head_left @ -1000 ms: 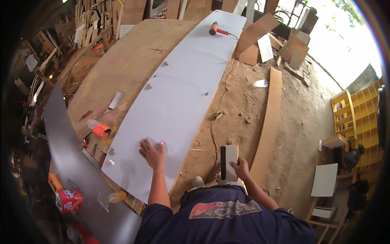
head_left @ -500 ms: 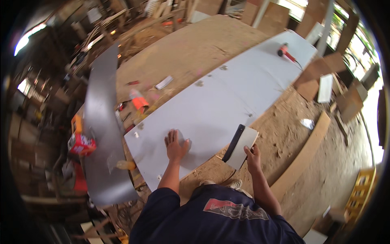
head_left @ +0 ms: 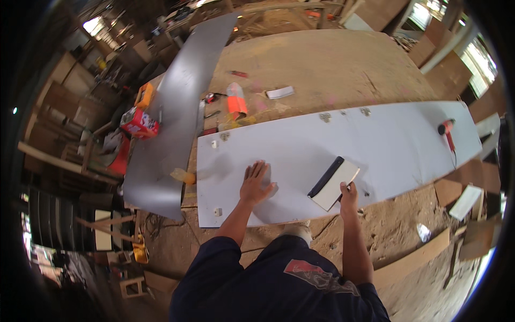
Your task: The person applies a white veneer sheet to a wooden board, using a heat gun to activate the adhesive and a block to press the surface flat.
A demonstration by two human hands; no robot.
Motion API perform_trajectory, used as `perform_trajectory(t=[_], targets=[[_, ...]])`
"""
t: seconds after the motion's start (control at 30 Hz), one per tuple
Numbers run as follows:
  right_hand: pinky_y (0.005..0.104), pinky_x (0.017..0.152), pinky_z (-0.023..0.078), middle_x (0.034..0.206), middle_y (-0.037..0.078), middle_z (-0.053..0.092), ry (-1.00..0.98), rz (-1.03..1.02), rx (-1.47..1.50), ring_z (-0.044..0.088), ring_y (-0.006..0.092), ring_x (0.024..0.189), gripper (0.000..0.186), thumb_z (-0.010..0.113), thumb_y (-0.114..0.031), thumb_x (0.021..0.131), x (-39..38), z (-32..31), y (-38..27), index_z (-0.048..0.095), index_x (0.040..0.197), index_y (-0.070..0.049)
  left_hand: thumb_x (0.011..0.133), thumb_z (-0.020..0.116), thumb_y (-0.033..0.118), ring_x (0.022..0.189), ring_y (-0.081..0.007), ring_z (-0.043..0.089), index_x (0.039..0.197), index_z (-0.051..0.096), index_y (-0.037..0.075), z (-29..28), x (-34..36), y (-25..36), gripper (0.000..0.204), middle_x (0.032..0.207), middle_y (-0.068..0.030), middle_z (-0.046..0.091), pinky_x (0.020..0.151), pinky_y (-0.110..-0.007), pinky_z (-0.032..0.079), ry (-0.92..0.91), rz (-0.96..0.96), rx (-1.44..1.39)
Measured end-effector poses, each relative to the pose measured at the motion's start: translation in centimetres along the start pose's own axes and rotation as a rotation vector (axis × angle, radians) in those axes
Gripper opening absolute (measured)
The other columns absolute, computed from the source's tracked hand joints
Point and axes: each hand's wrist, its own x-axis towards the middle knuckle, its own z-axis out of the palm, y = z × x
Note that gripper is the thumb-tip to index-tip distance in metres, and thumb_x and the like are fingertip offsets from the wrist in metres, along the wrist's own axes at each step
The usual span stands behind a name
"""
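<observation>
Across the table lies a long white panel [head_left: 300, 139], with several small metal fittings along its far edge. My left hand [head_left: 256, 185] rests flat on its left part, fingers spread. My right hand [head_left: 348, 197] grips the near right corner of a small cream board [head_left: 339, 183] that has a black strip [head_left: 326, 176] along one long edge. This board is tilted above the white panel near its front edge; whether it touches the panel I cannot tell. A red heat gun or similar corded power tool [head_left: 447, 131] lies at the panel's right end.
A glossy grey sheet [head_left: 182, 75] lies to the left, with a red box [head_left: 139, 123] beside it. On the brown tabletop [head_left: 322, 64] are an orange-and-clear bottle [head_left: 236, 102], a tape measure [head_left: 210, 97] and a white strip [head_left: 280, 93]. Boards lean at the far right.
My view has turned, so the white panel now runs more nearly left to right. The small cream board in my right hand has moved from beyond the panel's near edge to over it.
</observation>
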Motion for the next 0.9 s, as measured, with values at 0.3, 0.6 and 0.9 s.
perform_trajectory(t=[0.3,0.6,0.9], targets=[[0.0345,0.055,0.055,0.098,0.011,0.075,-0.127,0.141,-0.241,0.067,0.0147,0.069,0.048,0.075,-0.023,0.103,4.2,0.1,-3.5,0.052,0.14,-0.003,0.091,0.077,0.04,0.161,-0.0354,0.034,0.162,0.048,0.009,-0.9,1.9,2.1,0.084,0.172,-0.0175,0.041,0.134,-0.054,0.023,0.004,0.053,-0.019],[0.0401,0.099,0.059,0.131,0.017,0.07,-0.296,0.143,0.043,0.067,0.0227,0.117,0.093,0.069,-0.013,0.105,10.1,2.6,-6.3,0.007,0.175,-0.005,0.089,0.081,0.055,0.161,-0.0493,0.027,0.165,0.039,0.003,3.6,6.7,17.6,0.101,0.169,-0.0306,0.036,0.13,-0.069,0.014,0.069,0.308,-0.305],[0.0391,0.111,0.055,0.142,0.019,0.071,-0.355,-0.113,-0.236,0.07,0.0304,0.128,0.051,0.069,-0.028,0.107,5.5,-17.7,-13.1,0.061,0.149,0.0,0.105,0.06,0.022,0.162,-0.0361,0.032,0.163,0.049,0.016,11.1,18.3,22.8,0.059,0.173,-0.0123,0.042,0.131,-0.067,0.014,0.144,0.166,0.172]])
